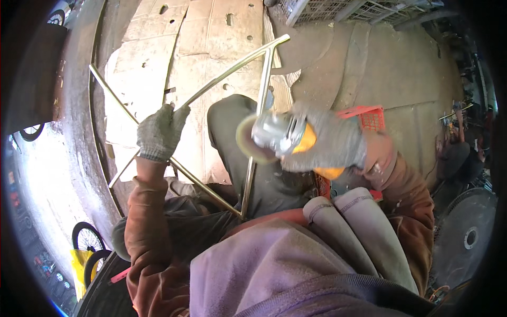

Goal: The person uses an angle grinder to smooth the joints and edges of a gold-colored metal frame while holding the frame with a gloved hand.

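Note:
A frame of shiny metal tubes [227,70] lies across my lap, its bars crossing at the left and meeting in a corner near my knees. My left hand [161,132], in a grey knit glove, is closed around the frame where the tubes cross. In my right hand [332,140], also gloved, is a yellow and silver angle grinder [280,132]. Its round disc [249,138] overlaps the right-hand tube of the frame; whether the two touch, I cannot tell. The grinder and right glove are blurred, and the glove hides part of the tool's body.
Flattened cardboard [148,58] covers the floor ahead. A red plastic basket [372,117] stands right of the grinder, partly hidden by my arm. Metal grating [348,10] lines the far edge. A large dark round disc-like object [467,238] is at the right, and wheels [87,238] at the left.

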The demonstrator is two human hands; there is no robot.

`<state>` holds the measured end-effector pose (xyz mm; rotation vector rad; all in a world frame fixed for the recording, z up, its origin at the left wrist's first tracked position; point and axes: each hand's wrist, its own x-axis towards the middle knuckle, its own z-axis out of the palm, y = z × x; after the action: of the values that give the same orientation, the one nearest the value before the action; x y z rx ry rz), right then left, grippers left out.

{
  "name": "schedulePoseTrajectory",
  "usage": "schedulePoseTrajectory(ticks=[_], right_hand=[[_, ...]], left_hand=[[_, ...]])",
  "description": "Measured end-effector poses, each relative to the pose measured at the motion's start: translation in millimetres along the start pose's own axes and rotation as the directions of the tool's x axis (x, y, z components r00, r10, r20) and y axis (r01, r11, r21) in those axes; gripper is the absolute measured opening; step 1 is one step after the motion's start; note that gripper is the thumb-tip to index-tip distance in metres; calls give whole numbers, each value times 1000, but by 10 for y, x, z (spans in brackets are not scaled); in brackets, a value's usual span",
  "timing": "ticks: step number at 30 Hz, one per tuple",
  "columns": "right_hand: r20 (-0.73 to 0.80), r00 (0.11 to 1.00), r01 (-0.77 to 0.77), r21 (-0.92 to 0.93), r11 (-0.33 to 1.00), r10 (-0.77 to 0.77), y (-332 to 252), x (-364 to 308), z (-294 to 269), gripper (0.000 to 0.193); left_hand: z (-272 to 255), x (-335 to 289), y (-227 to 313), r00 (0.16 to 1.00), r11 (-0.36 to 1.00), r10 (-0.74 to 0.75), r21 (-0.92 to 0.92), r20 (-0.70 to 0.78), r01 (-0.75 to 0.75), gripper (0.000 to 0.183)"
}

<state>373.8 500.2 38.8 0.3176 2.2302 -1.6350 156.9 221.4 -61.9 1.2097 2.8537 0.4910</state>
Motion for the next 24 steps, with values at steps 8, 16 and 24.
schedulePoseTrajectory(ticks=[8,16,24], right_hand=[[-74,993,-74,258,963,96,110,116,-283,52],[10,990,-141,56,988,141,143,-118,99,60],[-61,998,42,191,981,-31,404,-49,-83,63]], left_hand=[[91,36,-29,978,993,-116,29,173,112,45],[208,40,-93,986,994,-99,-41,133,105,49],[299,29,-106,980,981,-123,-131,154,143,48]])
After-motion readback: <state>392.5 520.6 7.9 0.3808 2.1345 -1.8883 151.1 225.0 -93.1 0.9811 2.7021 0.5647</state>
